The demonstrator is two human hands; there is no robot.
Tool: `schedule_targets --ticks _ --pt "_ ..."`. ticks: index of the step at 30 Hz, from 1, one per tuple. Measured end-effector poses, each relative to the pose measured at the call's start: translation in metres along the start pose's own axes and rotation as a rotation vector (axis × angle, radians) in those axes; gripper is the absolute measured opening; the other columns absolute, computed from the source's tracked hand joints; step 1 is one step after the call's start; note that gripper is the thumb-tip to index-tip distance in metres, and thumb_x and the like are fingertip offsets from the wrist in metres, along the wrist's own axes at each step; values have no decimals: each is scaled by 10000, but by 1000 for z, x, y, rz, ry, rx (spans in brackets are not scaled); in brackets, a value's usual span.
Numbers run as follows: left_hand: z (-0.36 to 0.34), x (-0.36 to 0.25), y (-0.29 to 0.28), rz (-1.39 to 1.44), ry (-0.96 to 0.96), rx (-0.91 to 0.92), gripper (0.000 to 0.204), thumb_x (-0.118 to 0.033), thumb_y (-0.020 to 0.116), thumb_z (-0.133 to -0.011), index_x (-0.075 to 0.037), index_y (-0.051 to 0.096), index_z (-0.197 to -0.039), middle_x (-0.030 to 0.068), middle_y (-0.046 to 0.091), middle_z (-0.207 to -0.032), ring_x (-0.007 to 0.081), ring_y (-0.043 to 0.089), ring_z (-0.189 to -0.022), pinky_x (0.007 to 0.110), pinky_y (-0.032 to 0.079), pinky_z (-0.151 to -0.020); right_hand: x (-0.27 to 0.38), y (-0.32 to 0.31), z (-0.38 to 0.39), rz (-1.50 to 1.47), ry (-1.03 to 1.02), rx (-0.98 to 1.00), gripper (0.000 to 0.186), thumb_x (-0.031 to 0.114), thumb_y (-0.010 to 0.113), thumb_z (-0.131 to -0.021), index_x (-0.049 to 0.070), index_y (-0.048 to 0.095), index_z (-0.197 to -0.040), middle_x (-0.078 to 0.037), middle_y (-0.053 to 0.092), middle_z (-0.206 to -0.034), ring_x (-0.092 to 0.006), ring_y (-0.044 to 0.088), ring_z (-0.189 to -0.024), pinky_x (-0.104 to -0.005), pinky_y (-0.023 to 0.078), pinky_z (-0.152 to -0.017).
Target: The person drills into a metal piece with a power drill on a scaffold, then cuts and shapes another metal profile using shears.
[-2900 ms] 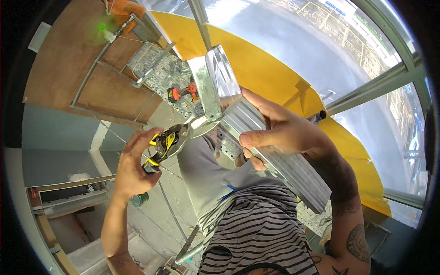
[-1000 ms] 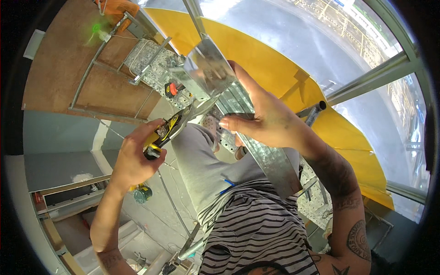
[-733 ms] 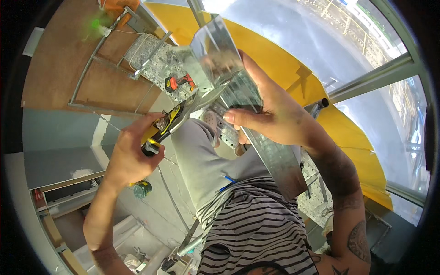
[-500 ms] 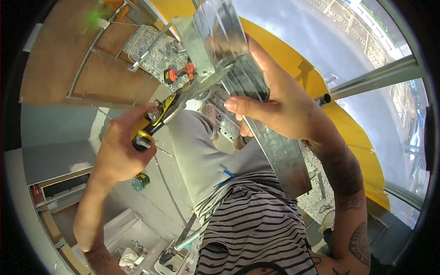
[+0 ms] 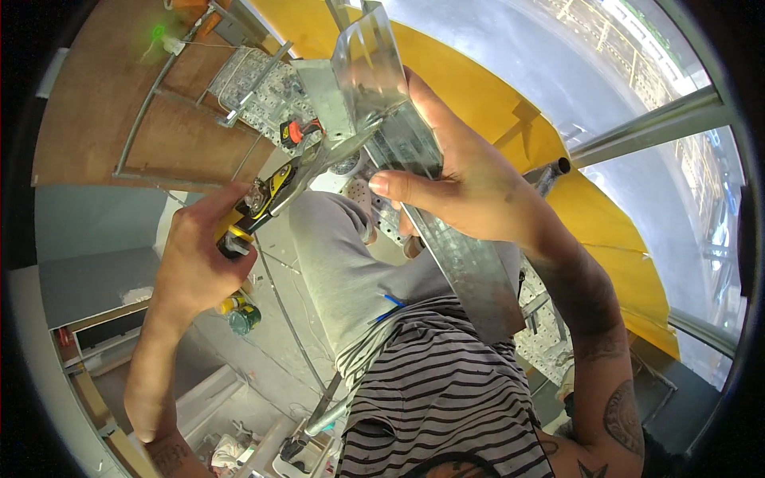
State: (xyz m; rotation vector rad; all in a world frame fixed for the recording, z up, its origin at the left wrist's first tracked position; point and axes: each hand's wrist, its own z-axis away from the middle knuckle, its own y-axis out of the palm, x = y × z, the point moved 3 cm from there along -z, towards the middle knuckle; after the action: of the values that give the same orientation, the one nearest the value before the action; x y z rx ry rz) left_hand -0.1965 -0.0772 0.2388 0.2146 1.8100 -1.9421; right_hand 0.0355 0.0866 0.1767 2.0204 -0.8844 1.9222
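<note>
My right hand [image 5: 466, 191] is closed round a long galvanized metal profile [image 5: 470, 283], thumb across its near face. The profile runs from near my waist up past my hand. At its upper part a flap of sheet metal [image 5: 323, 99] sticks out to the left and the metal bends. In my left hand [image 5: 199, 255] are tin snips [image 5: 275, 187] with yellow and black handles, my fingers closed on the grips. The snips' jaws reach to the profile's edge just above my right thumb; how far they bite into the metal is hard to see.
Below is a perforated metal platform [image 5: 546, 342]. A red and black power tool [image 5: 296, 132] lies on another platform [image 5: 267, 88] at upper left. A green can [image 5: 244, 319] is on the floor. A yellow sheet [image 5: 613, 263] and window frame [image 5: 653, 127] border the right.
Both hands, with the snips and the profile, have shifted slightly left and a little down. The snips remain against the profile.
</note>
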Motion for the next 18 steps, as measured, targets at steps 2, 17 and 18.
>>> schedule_targets --ticks 2,17,18 --pt "0 3 1 17 18 -22 566 0 705 -647 51 620 -1204 246 684 -1113 356 686 -1049 360 524 -908 -1 2 0 13 20 -11 878 177 742 -897 -13 185 -1548 -207 388 -1529 -248 496 -1287 -357 393 -1064" --pt "-7 12 31 10 54 -70 620 -3 712 -653 8 602 -1264 236 628 -1244 391 607 -1168 402 477 -1005 -7 10 0 138 83 -34 960 314 771 -869 18 180 -1564 -207 376 -1555 -314 345 -1463 -388 321 -1152" --pt "-8 12 31 18 54 -69 615 -2 709 -654 10 605 -1259 239 632 -1237 394 609 -1164 403 479 -1008 -8 9 -1 141 78 -31 959 314 771 -869 20 179 -1564 -208 378 -1553 -315 348 -1460 -389 323 -1151"
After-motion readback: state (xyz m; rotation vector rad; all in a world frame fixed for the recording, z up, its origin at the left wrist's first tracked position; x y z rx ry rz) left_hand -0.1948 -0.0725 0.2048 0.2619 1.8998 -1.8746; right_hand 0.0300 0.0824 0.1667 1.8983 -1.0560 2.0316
